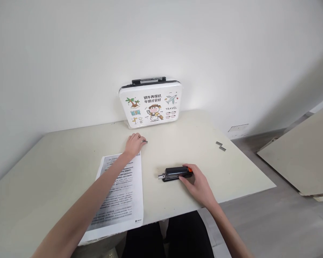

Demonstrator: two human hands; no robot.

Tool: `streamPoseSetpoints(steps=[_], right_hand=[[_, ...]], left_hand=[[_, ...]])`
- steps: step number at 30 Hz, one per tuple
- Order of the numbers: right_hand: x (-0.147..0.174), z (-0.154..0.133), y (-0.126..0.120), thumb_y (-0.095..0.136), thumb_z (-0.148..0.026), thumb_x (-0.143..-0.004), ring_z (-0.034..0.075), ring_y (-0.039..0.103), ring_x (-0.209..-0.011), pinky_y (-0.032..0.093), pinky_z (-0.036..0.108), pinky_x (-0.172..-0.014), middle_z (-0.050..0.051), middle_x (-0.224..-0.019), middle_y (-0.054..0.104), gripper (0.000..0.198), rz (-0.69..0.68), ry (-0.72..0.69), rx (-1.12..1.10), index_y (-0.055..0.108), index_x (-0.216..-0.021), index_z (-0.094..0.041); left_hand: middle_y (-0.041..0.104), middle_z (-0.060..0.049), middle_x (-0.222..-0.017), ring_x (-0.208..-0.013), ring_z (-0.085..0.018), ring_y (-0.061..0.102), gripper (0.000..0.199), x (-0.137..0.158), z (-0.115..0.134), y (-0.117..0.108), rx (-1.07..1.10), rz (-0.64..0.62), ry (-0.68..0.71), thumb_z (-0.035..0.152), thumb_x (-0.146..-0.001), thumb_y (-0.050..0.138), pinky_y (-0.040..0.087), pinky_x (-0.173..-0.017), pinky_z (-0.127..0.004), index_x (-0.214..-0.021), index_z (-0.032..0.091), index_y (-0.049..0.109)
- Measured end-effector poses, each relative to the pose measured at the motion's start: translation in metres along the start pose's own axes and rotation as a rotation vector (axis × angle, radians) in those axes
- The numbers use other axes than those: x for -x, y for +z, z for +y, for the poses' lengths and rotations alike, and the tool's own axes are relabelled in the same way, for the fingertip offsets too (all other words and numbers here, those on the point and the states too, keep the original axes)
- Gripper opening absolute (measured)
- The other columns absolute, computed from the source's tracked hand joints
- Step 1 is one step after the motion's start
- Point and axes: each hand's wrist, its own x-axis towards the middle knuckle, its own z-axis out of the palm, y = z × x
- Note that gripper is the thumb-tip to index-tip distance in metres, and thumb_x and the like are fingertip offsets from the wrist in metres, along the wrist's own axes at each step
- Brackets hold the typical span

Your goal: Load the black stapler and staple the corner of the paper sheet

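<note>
A black stapler with an orange part at its rear lies on the table, a metal piece sticking out of its left end. My right hand is closed around the stapler's rear end. Above the top of a printed sheet, my left hand pinches a small strip of staples close to the tabletop. The printed paper lies flat, partly covered by my left forearm. Two more staple strips rest near the table's right side.
A white case with cartoon prints and a black handle leans against the wall at the back of the table. A pale panel stands beyond the right edge, and a wall socket plate shows behind.
</note>
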Motion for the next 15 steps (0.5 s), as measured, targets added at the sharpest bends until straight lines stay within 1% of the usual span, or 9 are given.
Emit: streamPoseSetpoints(steps=[4, 7, 11, 15], right_hand=[[0.000, -0.001, -0.001, 0.061, -0.045, -0.096, 0.030, 0.062, -0.121, 0.052, 0.051, -0.104, 0.010, -0.130, 0.065, 0.038, -0.002, 0.004, -0.007, 0.057, -0.130, -0.028], [0.000, 0.000, -0.001, 0.062, -0.045, -0.095, 0.030, 0.063, -0.120, 0.053, 0.050, -0.103, 0.009, -0.129, 0.066, 0.038, 0.001, 0.007, -0.002, 0.058, -0.130, -0.029], [0.001, 0.000, -0.001, 0.062, -0.045, -0.095, 0.030, 0.064, -0.119, 0.053, 0.050, -0.102, 0.008, -0.128, 0.067, 0.038, 0.010, 0.004, -0.002, 0.058, -0.129, -0.029], [0.002, -0.001, -0.002, 0.062, -0.044, -0.095, 0.029, 0.064, -0.119, 0.054, 0.048, -0.101, 0.008, -0.128, 0.067, 0.037, 0.010, 0.004, -0.005, 0.059, -0.129, -0.029]], left_hand=[[0.062, -0.012, -0.117, -0.118, -0.032, 0.054, 0.010, 0.012, 0.011, 0.000, 0.031, 0.007, 0.051, 0.023, -0.100, 0.059, 0.040, -0.103, -0.047, -0.102, 0.022, 0.069], [0.064, -0.012, -0.119, -0.118, -0.031, 0.056, 0.010, 0.022, 0.019, -0.003, 0.076, 0.011, 0.069, 0.021, -0.101, 0.056, 0.039, -0.104, -0.047, -0.105, 0.022, 0.066], [0.067, -0.010, -0.117, -0.115, -0.029, 0.059, 0.010, 0.034, 0.027, -0.008, 0.160, 0.028, 0.056, 0.024, -0.103, 0.053, 0.041, -0.104, -0.046, -0.107, 0.022, 0.062], [0.070, -0.008, -0.114, -0.111, -0.026, 0.064, 0.014, 0.044, 0.037, -0.013, 0.270, 0.046, 0.018, 0.031, -0.106, 0.049, 0.045, -0.102, -0.044, -0.108, 0.022, 0.059]])
